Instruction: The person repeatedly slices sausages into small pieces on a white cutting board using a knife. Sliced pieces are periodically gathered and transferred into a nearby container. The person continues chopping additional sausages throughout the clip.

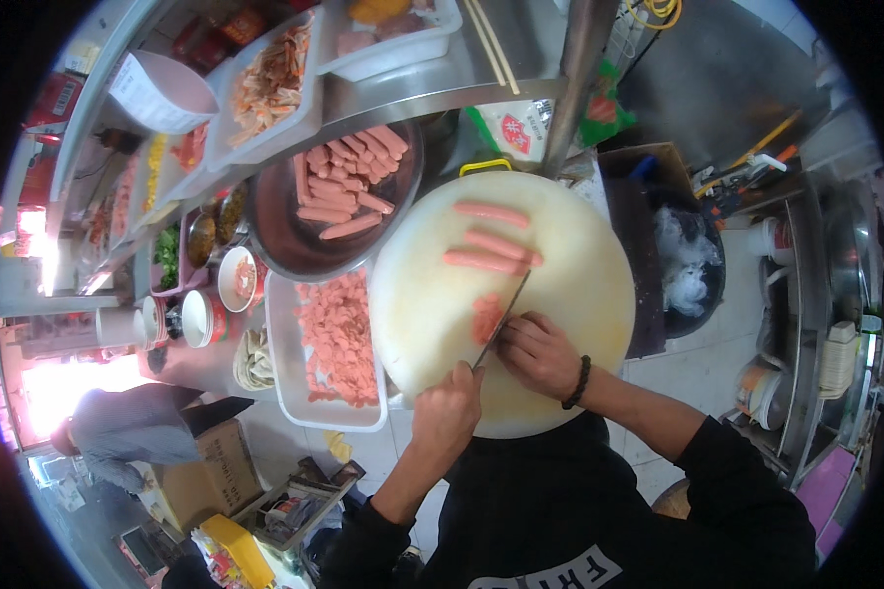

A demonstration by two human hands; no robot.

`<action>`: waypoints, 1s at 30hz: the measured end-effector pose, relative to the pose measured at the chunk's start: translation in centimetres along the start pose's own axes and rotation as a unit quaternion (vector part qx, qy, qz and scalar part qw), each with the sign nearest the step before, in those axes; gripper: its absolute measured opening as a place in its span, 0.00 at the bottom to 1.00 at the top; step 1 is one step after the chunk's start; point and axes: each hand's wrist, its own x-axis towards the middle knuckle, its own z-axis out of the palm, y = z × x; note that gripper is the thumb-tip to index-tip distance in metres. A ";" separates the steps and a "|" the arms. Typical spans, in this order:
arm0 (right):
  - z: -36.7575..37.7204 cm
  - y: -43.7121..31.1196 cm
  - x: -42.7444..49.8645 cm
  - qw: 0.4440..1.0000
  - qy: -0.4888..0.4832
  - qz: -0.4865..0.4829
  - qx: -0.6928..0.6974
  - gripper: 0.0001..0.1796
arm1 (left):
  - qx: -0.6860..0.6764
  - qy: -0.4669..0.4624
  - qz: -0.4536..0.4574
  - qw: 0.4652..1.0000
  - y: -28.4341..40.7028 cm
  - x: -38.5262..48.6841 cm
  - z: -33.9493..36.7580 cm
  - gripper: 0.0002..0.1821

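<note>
My left hand [447,412] is closed around the handle of a kitchen knife [512,303], its blade slanting away over a round, pale chopping board [582,243]. Against the blade's right side are the bent fingers of my right hand [536,352], with a dark beaded bracelet at the wrist; what they hold is hidden. Sliced sausage [486,316] lies along the blade's left side. Farther up the board are several whole sausages [492,214], one near the blade's tip. Left of the board, a white plastic tray [283,397] holds many slices. Above it, a large bowl [272,221] holds more whole sausages.
A metal shelf [442,99] with food tubs and chopsticks [493,44] overhangs the bowl. Paper cups [205,318] and a folded cloth [253,359] are left of the tray. A co-worker [129,427] bends by a cardboard box [221,471] at lower left. A black container [689,258] stands right.
</note>
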 end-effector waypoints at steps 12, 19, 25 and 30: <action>-1.5 -0.6 0.3 0.998 -0.063 0.010 0.008 0.19 | 0.009 -0.018 0.020 1.000 0.1 -1.0 -1.4 0.15; -1.6 0.2 -0.5 0.998 -0.065 0.003 0.009 0.18 | -0.006 -0.054 0.018 0.998 0.5 -0.8 -4.7 0.16; -1.3 0.0 -0.3 0.998 -0.057 0.015 0.021 0.18 | 0.011 -0.011 0.029 0.999 0.6 0.8 -1.7 0.16; -1.3 0.2 -0.9 0.998 -0.053 0.018 0.018 0.18 | 0.003 -0.041 0.042 0.998 0.9 -0.8 -4.0 0.15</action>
